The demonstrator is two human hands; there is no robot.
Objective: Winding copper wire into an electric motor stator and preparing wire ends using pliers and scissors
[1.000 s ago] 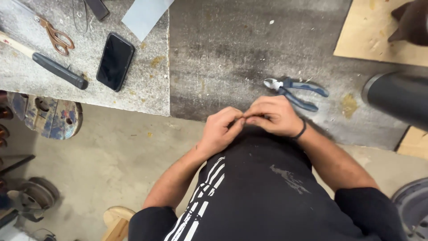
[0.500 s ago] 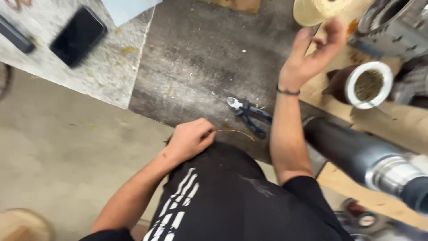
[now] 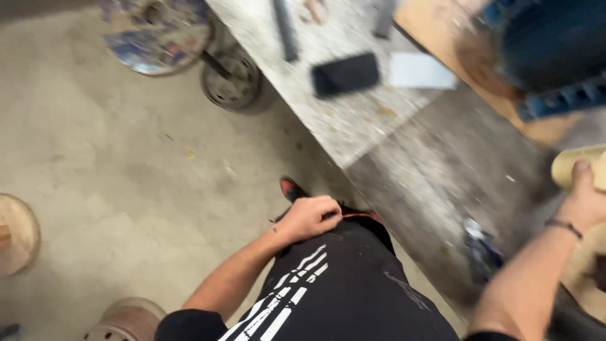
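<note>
A bare concrete floor (image 3: 107,164), pale and stained, fills the left half of the view. A speckled grey tabletop (image 3: 353,120) runs diagonally from the top centre toward the right, its nearer stretch darker and scuffed. A wooden board (image 3: 454,57) lies on it at the upper right. Under its edge stand a dark metal wheel (image 3: 231,79) and a blue-painted disc (image 3: 158,35). A round wooden spool (image 3: 16,233) sits at the left edge. The light is even and dull.
</note>
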